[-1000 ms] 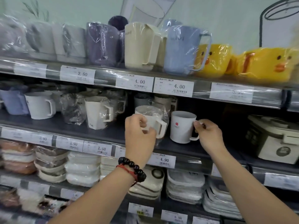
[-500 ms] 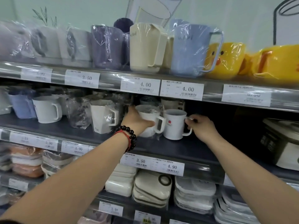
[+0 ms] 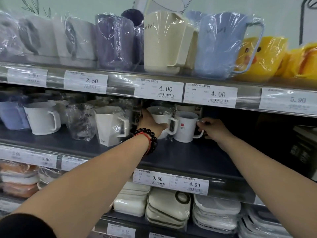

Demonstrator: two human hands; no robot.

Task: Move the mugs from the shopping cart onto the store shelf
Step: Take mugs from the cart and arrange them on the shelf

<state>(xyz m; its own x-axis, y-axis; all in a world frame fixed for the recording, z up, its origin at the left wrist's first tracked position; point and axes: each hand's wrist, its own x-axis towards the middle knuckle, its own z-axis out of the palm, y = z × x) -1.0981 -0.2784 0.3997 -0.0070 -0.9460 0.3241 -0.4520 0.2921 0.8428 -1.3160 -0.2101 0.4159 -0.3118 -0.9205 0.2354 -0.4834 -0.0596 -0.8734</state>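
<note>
Left grip [image 3: 151,121] curled round the body of a plastic-wrapped white mug [image 3: 161,117], thumb along its near side; right grip [image 3: 211,128] pinching the handle of a plain white mug with a small red logo [image 3: 186,127]. Both mugs upright on the dark middle shelf [image 3: 180,157], just beside each other, the wrapped one's handle touching or nearly touching the logo mug's wall. Black bead bracelet and red cord [image 3: 149,138] on the left wrist. To the left of the left grip, an angular white mug in wrap [image 3: 109,126], then a crumpled clear-wrapped cup [image 3: 80,122] and a rounded white mug [image 3: 41,117]. Above both grips, price tags reading 4.00 [image 3: 158,91]; higher still, a cream jug [image 3: 164,42] and a blue jug [image 3: 221,45]. Below the grips, tags reading 3.50 and 4.90 [image 3: 170,182].
</note>
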